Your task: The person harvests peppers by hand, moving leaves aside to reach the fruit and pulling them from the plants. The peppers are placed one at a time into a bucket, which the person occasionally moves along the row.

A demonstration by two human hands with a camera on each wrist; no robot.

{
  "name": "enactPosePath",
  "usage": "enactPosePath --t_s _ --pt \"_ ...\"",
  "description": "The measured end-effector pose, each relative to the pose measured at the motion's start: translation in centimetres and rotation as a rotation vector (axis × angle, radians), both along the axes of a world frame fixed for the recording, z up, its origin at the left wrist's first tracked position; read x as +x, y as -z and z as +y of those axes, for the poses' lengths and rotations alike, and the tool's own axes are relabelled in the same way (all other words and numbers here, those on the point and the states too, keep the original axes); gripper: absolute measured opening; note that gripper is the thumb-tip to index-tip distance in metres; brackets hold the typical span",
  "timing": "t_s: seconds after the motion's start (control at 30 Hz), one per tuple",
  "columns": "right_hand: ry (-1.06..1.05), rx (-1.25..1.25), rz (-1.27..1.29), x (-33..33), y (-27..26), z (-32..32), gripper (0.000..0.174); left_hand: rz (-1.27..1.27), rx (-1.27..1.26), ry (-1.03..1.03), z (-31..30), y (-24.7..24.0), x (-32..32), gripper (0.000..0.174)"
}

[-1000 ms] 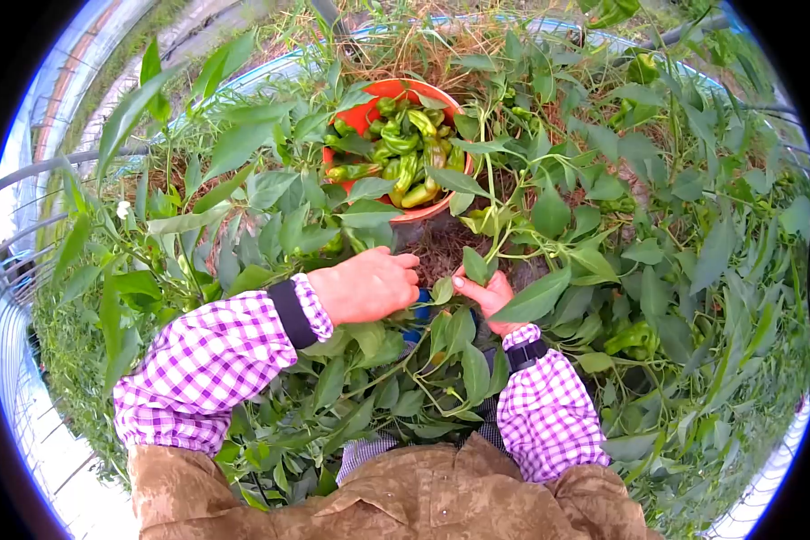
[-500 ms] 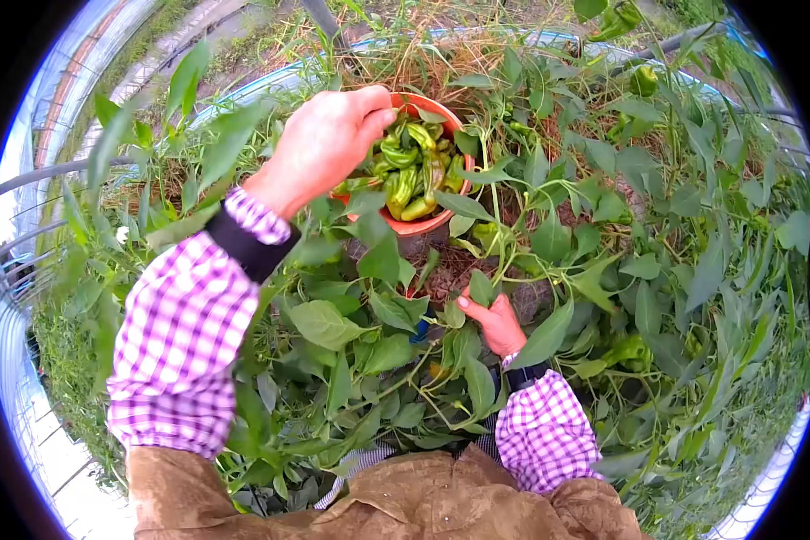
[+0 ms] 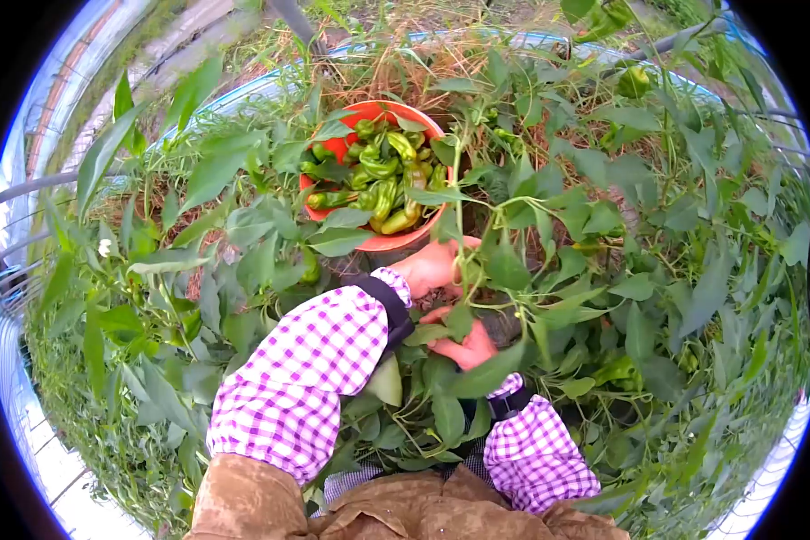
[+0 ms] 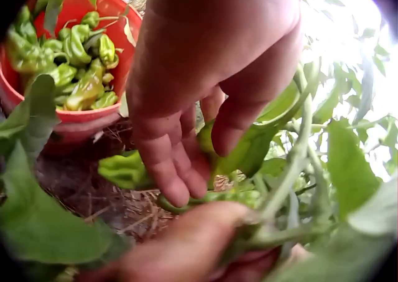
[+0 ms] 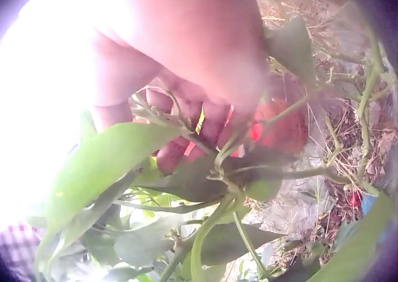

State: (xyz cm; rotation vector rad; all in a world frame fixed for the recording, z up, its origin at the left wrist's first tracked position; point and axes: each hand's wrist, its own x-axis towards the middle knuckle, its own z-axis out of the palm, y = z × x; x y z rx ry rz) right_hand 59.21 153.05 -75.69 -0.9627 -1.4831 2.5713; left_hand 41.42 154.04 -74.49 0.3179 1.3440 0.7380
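My left hand (image 3: 425, 268) reaches in among the leaves just below the orange bucket (image 3: 391, 243). In the left wrist view its fingers and thumb curl round a green pepper (image 4: 245, 154) hanging on the plant; a pale green pepper end (image 4: 124, 170) shows beyond the fingers. Close below, my right hand (image 3: 470, 348) is bent among the leaves. Its thumb lies against a green stem (image 4: 289, 182) at a branching point, and the fingers curl behind it. Leaves partly cover both hands. Green and yellowish peppers (image 3: 382, 175) are heaped in the bucket.
Pepper plants crowd both sides, with leafy branches (image 3: 535, 211) crossing over the right hand. More peppers hang at the right, one low down (image 3: 616, 371) and one high up (image 3: 634, 83). A grey pole (image 3: 297, 22) stands behind the bucket. Dry straw (image 3: 378, 76) covers the ground there.
The left hand went up over the bucket, then came back down to the plant beside the right hand, where it now grips a pepper. The right hand has shifted slightly left and down.
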Motion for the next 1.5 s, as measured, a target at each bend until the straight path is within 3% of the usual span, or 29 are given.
enactPosePath --t_s 0.07,0.13,0.2,0.23,0.27,0.3,0.33,0.37,0.4,0.43,0.5,0.57,0.6,0.63,0.67,0.73,0.87,0.9,0.93,1.0,1.07,1.2,1.23,1.27,1.3,1.33,1.4,1.43,1.5 --pt "-0.065 0.029 0.142 -0.2 0.4 0.4 0.043 -0.152 0.162 -0.089 -0.2 2.8 0.1 0.037" --pt "-0.126 0.031 0.112 0.4 1.2 0.2 0.052 -0.151 0.094 -0.160 -0.4 2.1 -0.2 0.034" --pt "-0.294 0.291 -0.108 2.2 2.5 -0.5 0.059 -0.390 0.179 -0.155 -1.3 -0.4 -1.3 0.037" --pt "-0.247 0.547 0.047 2.7 0.7 0.4 0.063 -0.487 0.268 -0.190 -1.8 -1.1 -1.5 0.039" --pt "-0.457 0.615 -0.113 3.2 -3.0 3.0 0.065 -0.575 0.351 -0.229 -2.2 -1.6 -1.8 0.042" --pt "-0.211 0.301 -0.051 3.5 -6.7 4.6 0.037 -0.556 0.102 -0.272 -3.3 0.5 -1.9 0.043" --pt "-0.315 0.134 0.089 4.2 -11.1 7.9 0.025 -0.650 0.224 -0.389 -4.5 -1.0 -1.6 0.046" --pt "-0.217 0.045 0.152 4.4 -13.7 9.4 0.013 -0.658 0.181 -0.438 -4.8 -1.7 -1.4 0.047" --pt "-0.105 0.030 0.331 6.9 -11.9 10.1 0.014 -0.666 0.140 -0.487 -5.0 -2.0 -1.3 0.047" --pt "0.200 -0.324 0.809 4.9 -12.5 10.6 0.021 -0.671 0.147 -0.487 -5.1 -1.8 -1.3 0.047" --pt "0.456 -0.437 0.809 3.6 -12.5 12.8 0.031 -0.689 0.336 -0.248 -5.5 -0.8 -1.4 0.063" --pt "0.298 0.314 0.172 0.8 -12.7 14.1 0.015 -0.683 0.415 -0.289 -5.8 -0.7 -0.5 0.062" --pt "0.091 0.549 0.046 -0.4 -11.5 14.3 0.018 -0.674 0.488 -0.329 -5.8 -0.9 -0.1 0.060" --pt "-0.142 0.816 -0.027 -2.1 -10.0 14.2 0.024 -0.679 0.259 -0.405 -5.8 -0.4 -0.6 0.075" --pt "-0.264 0.865 0.016 -2.9 -9.0 13.8 0.026 -0.682 0.270 -0.407 -5.9 -0.6 -0.7 0.075" --pt "-0.523 0.437 0.107 -4.5 -6.8 13.5 0.030 -0.628 0.414 -0.350 -6.4 -0.5 -0.7 0.085" --pt "-0.554 0.344 -0.001 -4.9 -8.4 13.5 0.031 -0.639 0.402 -0.396 -7.2 2.1 -0.6 0.093" --pt "-0.618 0.322 0.008 -4.7 -5.3 13.8 0.032 -0.624 0.468 -0.492 -7.7 3.0 0.0 0.079" --pt "-0.678 0.299 0.016 -4.7 -4.0 14.1 0.033 -0.630 0.484 -0.495 -7.7 4.5 -0.1 0.079" --pt "-0.683 0.310 -0.036 -4.6 -5.4 14.2 0.030 -0.847 0.259 -0.776 -7.6 8.7 -0.1 0.026" --pt "-0.830 0.504 -0.119 -4.7 -6.6 14.5 0.028 -0.888 0.227 -0.758 -6.6 9.9 -0.1 0.019" --pt "-0.929 0.975 -0.241 -4.1 -7.1 14.7 0.031 -0.797 0.175 -0.832 -5.8 1.9 -1.3 0.035" --pt "-0.916 0.922 -0.186 -4.1 -7.0 15.0 0.031 -0.788 0.242 -0.671 -5.8 -0.4 -1.7 0.045" --pt "-0.947 0.956 -0.158 -4.5 -6.6 15.3 0.027 -0.774 0.306 -0.515 -6.1 -1.4 -1.8 0.056" --pt "-0.937 1.011 -0.159 -4.7 -6.5 15.1 0.026 -0.742 0.347 -0.597 -6.5 -0.9 -1.9 0.079" --pt "-0.927 1.066 -0.152 -5.0 -6.3 15.0 0.024 -0.725 0.346 -0.615 -6.4 -0.3 -2.5 0.079" --pt "-0.991 1.032 -0.091 -5.5 -5.9 15.5 0.020 -0.058 0.587 -0.131 -7.1 -0.2 -2.5 0.075" --pt "-0.947 1.012 -0.080 -5.9 -6.5 15.3 0.016 -0.788 0.294 -0.603 -6.4 -0.6 -2.7 0.079" --pt "-0.976 1.022 -0.093 -6.2 -7.3 15.4 0.015 -0.719 0.328 -0.552 -6.4 -0.5 -2.7 0.080"
